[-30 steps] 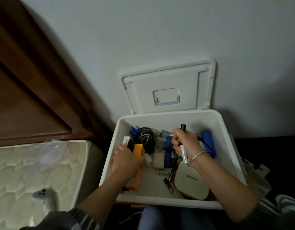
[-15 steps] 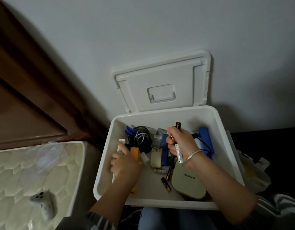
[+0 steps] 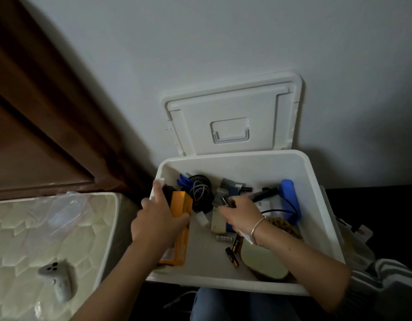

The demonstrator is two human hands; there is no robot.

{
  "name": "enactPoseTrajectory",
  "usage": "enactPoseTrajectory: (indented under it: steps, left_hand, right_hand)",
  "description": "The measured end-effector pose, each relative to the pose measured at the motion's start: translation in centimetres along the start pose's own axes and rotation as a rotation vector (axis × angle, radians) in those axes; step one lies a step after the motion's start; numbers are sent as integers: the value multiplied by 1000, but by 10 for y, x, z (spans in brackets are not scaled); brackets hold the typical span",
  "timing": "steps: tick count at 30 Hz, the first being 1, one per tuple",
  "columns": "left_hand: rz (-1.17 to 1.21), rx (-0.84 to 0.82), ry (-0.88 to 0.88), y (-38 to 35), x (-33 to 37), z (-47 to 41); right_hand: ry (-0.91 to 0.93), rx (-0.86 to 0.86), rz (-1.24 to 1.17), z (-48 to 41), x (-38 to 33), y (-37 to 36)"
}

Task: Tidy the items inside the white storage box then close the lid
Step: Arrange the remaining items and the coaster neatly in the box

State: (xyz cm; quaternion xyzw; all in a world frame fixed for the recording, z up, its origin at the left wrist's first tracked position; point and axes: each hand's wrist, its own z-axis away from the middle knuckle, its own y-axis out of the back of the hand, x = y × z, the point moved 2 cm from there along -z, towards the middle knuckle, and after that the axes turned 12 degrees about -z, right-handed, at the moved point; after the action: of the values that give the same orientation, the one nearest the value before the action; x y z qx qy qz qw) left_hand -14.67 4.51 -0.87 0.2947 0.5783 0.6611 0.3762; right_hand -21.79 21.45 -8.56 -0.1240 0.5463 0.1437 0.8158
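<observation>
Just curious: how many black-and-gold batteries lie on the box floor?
2: one battery mid-floor toward the front, another battery just behind it, by the bracelet. More may be hidden.

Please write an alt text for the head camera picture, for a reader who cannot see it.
Two hands sort clutter in an open white storage box: the left hand grips an orange box, the right hand holds small items. Cables and batteries lie inside; the lid stands open against the wall.

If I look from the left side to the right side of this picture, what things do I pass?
Grey game controller → orange box → black cable coil → black battery → blue block.
</observation>
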Motion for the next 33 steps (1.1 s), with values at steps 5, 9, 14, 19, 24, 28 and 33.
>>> enactPoseTrajectory:
  steps: [5, 9, 14, 19, 24, 28, 33]
  left_hand:
    - [199, 26, -29, 34, -29, 0]
    - [442, -57, 10, 45, -54, -5]
    - [620, -50, -13, 52, -78, -6]
    - [668, -39, -24, 51, -89, -9]
    - [600, -36, -56, 45, -81, -11]
    - [447, -11, -116, 34, -53, -14]
    - [304, -10, -175, 6, -6, -9]
  right_hand:
    - [46, -142, 646, -34, 9, -35]
    - [8, -124, 906, -57, 23, -59]
    - [-48, -165, 1051, -71, 40, -83]
    - [-45, -201, 1170, -76, 46, -97]
    - [-22, -187, 1077, -65, 24, -81]
    - [-14, -127, 832, -38, -8, -37]
    - [-43, 70, 242, 3, -27, 22]
